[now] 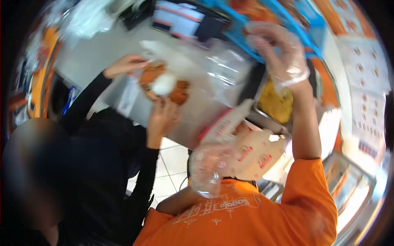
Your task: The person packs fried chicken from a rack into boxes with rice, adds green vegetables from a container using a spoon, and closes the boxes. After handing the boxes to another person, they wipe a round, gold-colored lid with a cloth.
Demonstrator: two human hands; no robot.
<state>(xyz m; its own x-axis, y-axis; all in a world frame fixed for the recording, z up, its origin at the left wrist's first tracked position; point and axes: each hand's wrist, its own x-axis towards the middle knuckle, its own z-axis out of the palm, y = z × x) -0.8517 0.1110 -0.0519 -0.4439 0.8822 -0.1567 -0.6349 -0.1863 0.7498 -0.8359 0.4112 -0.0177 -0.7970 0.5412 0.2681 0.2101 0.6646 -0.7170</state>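
Observation:
My left hand (211,166), in a clear plastic glove, is closed on the near side of a cardboard food box (252,153) with red print. The box's flap (223,125) stands up, and a bit of brown food (241,128) shows inside. My right hand (281,53), also gloved and blurred, is raised by a blue crate (238,30) of reddish-brown food. Its thumb and fingers curve toward each other with a gap between, and I see nothing held. Below it, yellow food (275,100) fills a metal tray.
At left a person in black reaches with both hands (164,117) to fried pieces (152,76) and a white mound (163,84) on paper. A tablet (188,20) and clear plastic bags (223,67) lie on the metal counter (90,49). A glass cabinet (349,184) stands at right.

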